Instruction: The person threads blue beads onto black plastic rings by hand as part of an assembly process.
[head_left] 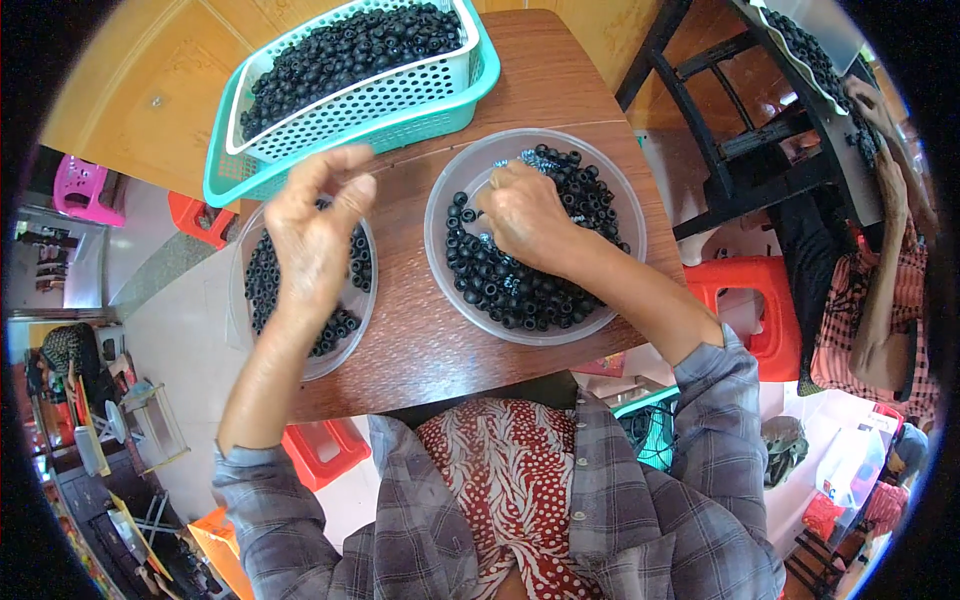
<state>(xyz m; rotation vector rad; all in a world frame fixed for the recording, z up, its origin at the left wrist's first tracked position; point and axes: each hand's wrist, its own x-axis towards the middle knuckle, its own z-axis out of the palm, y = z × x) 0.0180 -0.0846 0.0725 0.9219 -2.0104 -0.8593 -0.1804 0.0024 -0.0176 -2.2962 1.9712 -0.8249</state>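
Observation:
Over the left clear round tub [370, 290] of small black ring-like parts [262, 280] is my left hand [312, 225]. Its fingers are loosely bent and a little blurred, the thumb apart from the forefinger, with nothing visible between them. Inside the right clear round tub [437, 240], my right hand [525, 218] is closed with the fingertips pointing down and hidden. Black hollow round parts [540, 305] lie around it. Small shiny bluish-white pieces [540, 160] show among them beside the knuckles.
Both tubs stand on a brown wooden table [410, 340]. At its far left, a white perforated basket [350, 115] heaped with black parts sits in a turquoise basket [488, 75]. Red stools [765, 310] stand around. At right, another person's hands [885, 140] work at a dark table.

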